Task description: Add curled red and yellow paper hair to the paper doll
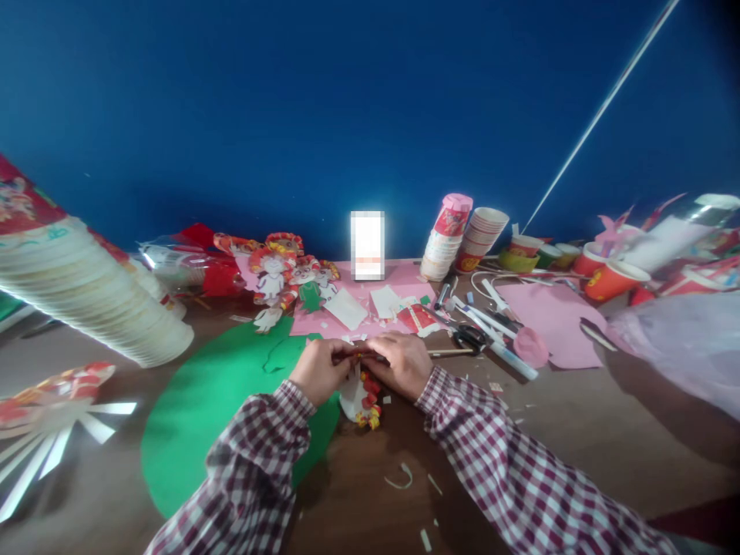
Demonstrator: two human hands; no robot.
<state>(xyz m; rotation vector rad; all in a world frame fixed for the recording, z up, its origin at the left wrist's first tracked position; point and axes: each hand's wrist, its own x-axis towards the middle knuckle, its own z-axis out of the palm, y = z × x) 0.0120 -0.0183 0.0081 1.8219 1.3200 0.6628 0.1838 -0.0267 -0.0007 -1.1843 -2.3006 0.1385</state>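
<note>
Head view, left to right. A cup stack [98,285] showed tilted at far left, with a slit paper [63,408] near it. Next lay a green sheet [190,432], crossed by the left sleeve [254,447]; cutouts [271,277] were heaped at its far edge.

The left hand [324,368] had thumb and forefinger together, apparently clamped on the upper edge of the piece [350,399]. That piece, white with red and yellow trim [371,397], was under and between both hands, its lower part toward the wearer, by the right edge of the green sheet. The right hand [408,364] was bent over the same edge; its fingertips were largely hidden, and whether they gripped could not be told.

Judged on method: the pinch was rightly kept at the edge, clear of the trim, which looked easy to crush. Light, even pressure from both sides was advisable, with the lower part supported by the table [341,501] and kept free of scraps [426,539].

Right of the hands, a stick [451,352] and scissors [469,338] lay close enough to snag a sleeve; more clearance was recommended. Pens [512,358] and a pink sheet [570,327] lay beyond.
</note>
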